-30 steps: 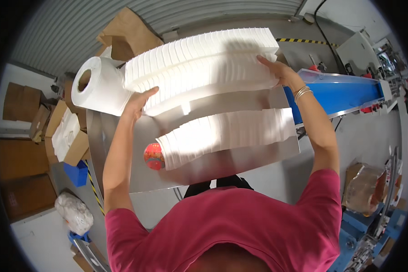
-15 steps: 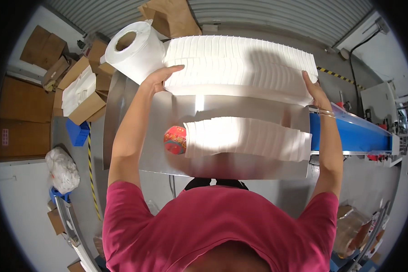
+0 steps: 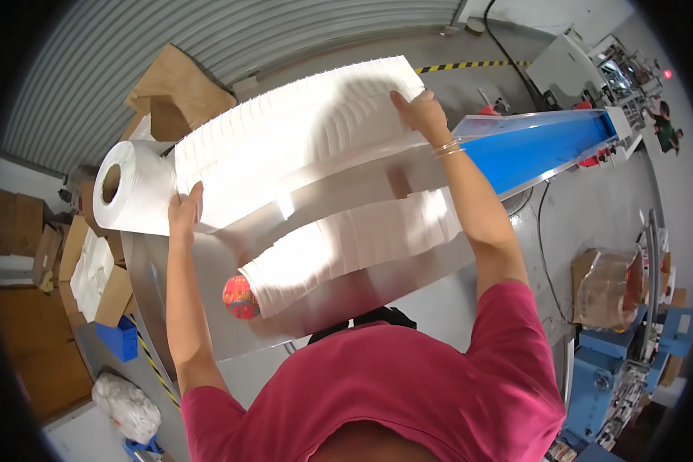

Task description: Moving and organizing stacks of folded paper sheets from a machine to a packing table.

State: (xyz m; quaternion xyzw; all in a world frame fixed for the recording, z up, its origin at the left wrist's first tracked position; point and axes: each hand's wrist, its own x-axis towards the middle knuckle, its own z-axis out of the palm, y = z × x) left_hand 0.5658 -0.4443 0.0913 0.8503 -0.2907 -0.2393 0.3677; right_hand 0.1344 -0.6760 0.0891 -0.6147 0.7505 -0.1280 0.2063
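A long row of folded white sheets lies across the far side of a shiny metal table. My left hand grips its left end, thumb on the sheets and the other fingers partly hidden. At the right end, my right hand holds the row in the same way, bracelets on the wrist. Nearer to me is a shorter, fanned row of white sheets. A round red patterned object touches its left end. Beside my left hand rests a big white roll with a hollow core.
A blue conveyor belt runs off from the table's right side. Left of the table are an open carton with white material and a blue bin. Brown paper stands behind the roll. A person is far off right.
The view has turned, so the table now slants up to the right and more of the conveyor's far end shows. Both hands are still at the ends of the long row.
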